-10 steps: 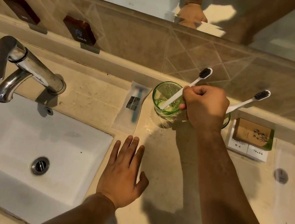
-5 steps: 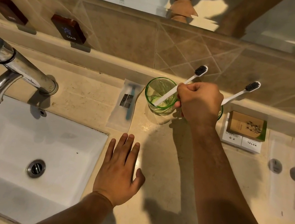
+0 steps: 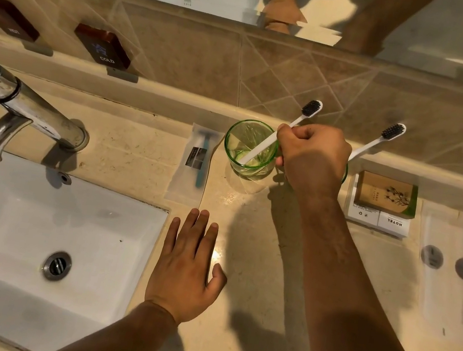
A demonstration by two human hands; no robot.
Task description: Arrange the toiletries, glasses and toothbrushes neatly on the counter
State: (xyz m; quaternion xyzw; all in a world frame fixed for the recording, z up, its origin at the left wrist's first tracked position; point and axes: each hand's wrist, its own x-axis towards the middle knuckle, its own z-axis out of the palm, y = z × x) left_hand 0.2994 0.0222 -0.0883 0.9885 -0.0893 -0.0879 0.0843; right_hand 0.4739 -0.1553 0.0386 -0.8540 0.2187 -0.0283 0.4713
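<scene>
Toothbrush (image 3: 263,147) stands slanted in the green glass (image 3: 250,148), its foot at the bottom and its black head up past the rim, and the right hand (image 3: 313,159) has its fingers (image 3: 286,130) pinched on the white handle just above the rim. A second toothbrush (image 3: 380,141) leans out behind those fingers, from what looks like a second glass mostly hidden by the hand. The left hand (image 3: 188,266) lies flat on the table (image 3: 253,272), fingers spread and holding nothing, well short of the glass. A wrapped razor (image 3: 197,160) lies just left of the glass and a soap box (image 3: 384,194) just right of the pinching fingers. To finish well, I judge the handle should be settled against the rim at the same slant as its neighbour, then let go gently so the glass neither tips nor slides.
</scene>
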